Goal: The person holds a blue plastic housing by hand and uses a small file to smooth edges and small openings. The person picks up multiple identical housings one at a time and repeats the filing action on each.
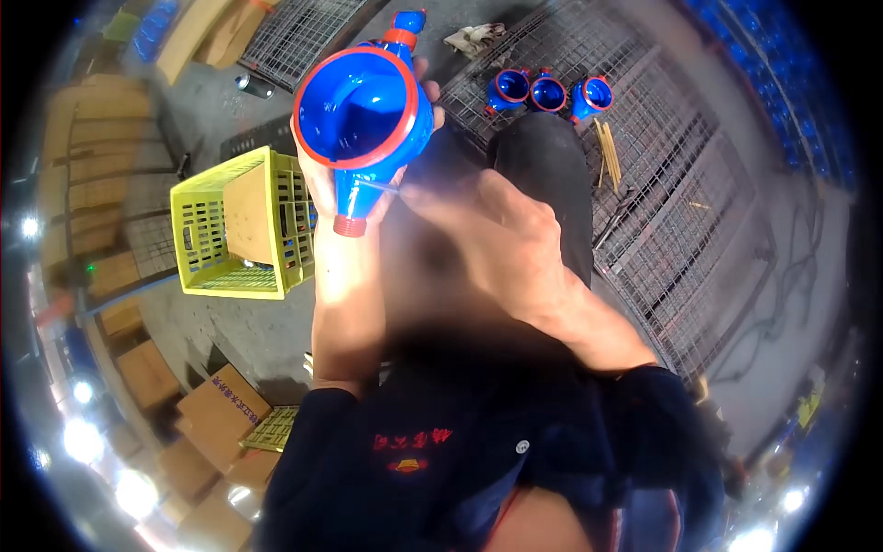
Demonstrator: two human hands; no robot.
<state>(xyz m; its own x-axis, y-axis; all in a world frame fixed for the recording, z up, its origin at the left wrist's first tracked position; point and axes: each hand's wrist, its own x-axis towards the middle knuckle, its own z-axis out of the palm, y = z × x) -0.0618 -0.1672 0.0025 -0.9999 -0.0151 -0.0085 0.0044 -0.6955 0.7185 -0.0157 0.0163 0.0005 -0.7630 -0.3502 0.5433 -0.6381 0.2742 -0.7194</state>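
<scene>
A glossy blue water meter housing (418,138) with a red rim and red threaded ends is held up at the upper middle, its round opening facing me. My left hand (322,179) is wrapped around it from behind and below, with fingertips showing at its right side. My right hand (515,235) is beside the housing's lower neck, its fingers blurred by motion. From those fingers a thin pale stick (379,187) seems to reach across the neck; its far end is hard to make out.
Three similar housings (548,94) stand on a wire mesh rack (662,138) at the right, near several thin wooden sticks (607,156). A yellow-green plastic crate (230,290) holding cardboard is on the floor at left. Cardboard boxes (221,414) are stacked along the left. A rag (474,39) lies at the back.
</scene>
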